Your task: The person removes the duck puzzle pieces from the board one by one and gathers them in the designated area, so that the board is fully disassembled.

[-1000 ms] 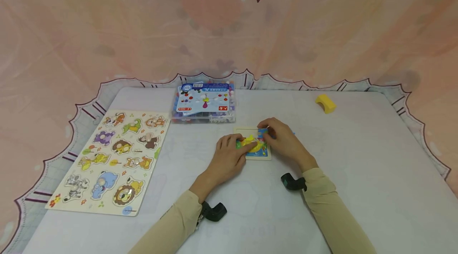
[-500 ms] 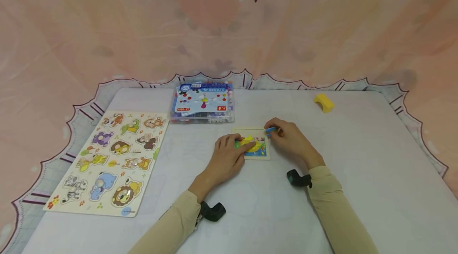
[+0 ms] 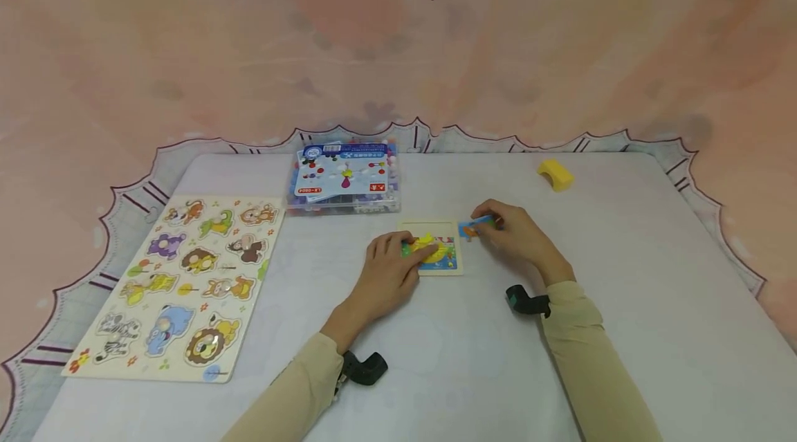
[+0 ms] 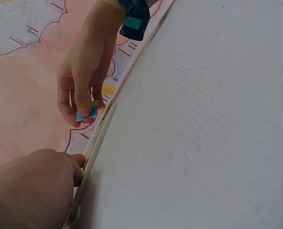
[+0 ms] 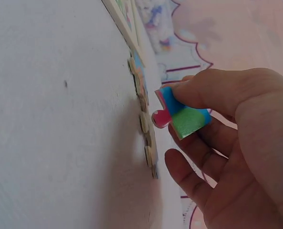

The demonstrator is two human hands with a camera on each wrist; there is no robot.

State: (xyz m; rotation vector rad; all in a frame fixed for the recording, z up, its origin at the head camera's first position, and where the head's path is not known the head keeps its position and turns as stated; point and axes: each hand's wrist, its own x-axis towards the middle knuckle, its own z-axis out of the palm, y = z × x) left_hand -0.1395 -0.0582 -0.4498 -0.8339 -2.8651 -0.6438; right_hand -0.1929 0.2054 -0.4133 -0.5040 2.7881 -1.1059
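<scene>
My left hand (image 3: 390, 272) rests on a small wooden jigsaw puzzle (image 3: 450, 269), its outstretched thumb lying over the yellow part of the picture. In the left wrist view, fingers of that hand overlap the puzzle's edge (image 4: 96, 152). Just right of the puzzle, my right hand (image 3: 519, 238) pinches a blue and green jigsaw piece (image 5: 186, 117) with a pink tab between thumb and fingers. Under and beside that hand, several loose pieces (image 5: 146, 129) lie on the table; a blue one with orange (image 3: 468, 229) shows next to the frame. The puzzle's upper strip shows bare wood.
A large animal puzzle board (image 3: 212, 276) lies at the left. Behind the small puzzle stands a clear plastic box (image 3: 344, 205) with a printed card and small coloured parts. A yellow arch block (image 3: 556, 175) sits at the back right of the white table (image 3: 461, 373).
My right hand has lifted off the puzzle's upper right corner and moved right with a blue piece. The left hand keeps its place on the puzzle. The view has shifted slightly.
</scene>
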